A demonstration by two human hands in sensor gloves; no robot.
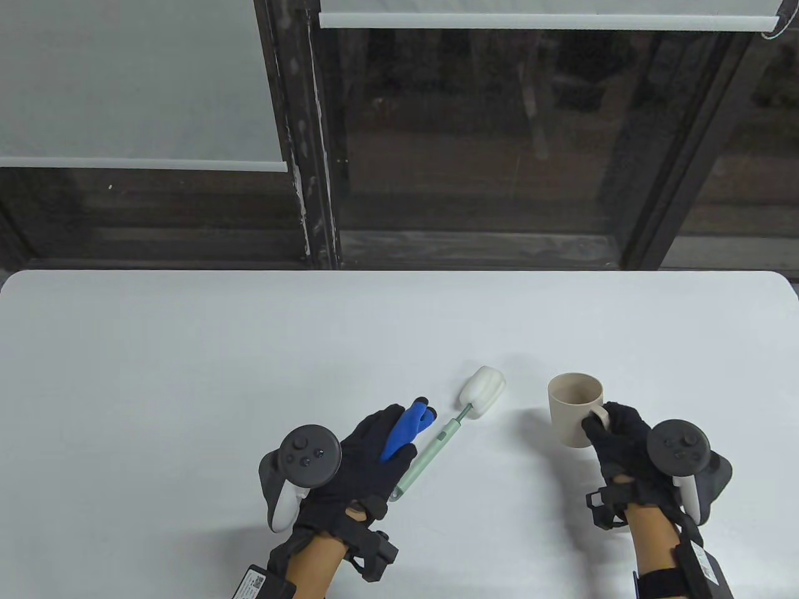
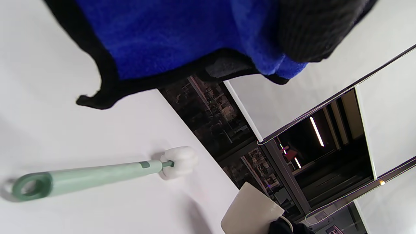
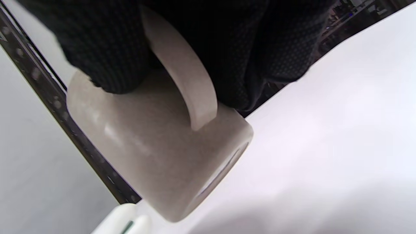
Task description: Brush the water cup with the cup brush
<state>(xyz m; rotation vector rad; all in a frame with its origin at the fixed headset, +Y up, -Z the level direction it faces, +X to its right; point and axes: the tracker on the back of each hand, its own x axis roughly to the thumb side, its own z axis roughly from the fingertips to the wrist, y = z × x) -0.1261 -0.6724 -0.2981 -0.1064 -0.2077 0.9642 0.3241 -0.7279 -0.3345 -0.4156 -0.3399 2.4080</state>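
The beige water cup is upright at the right of the white table. My right hand grips its handle, with fingers through and around it. Whether the cup's base touches the table I cannot tell. The cup brush, with a pale green handle and a white sponge head, lies flat on the table left of the cup. My left hand hovers open just left of the brush handle and does not touch it. The cup also shows in the left wrist view.
Beyond the table's far edge there is a dark window with white roller blinds. Nothing else lies on the table besides the cup and the brush.
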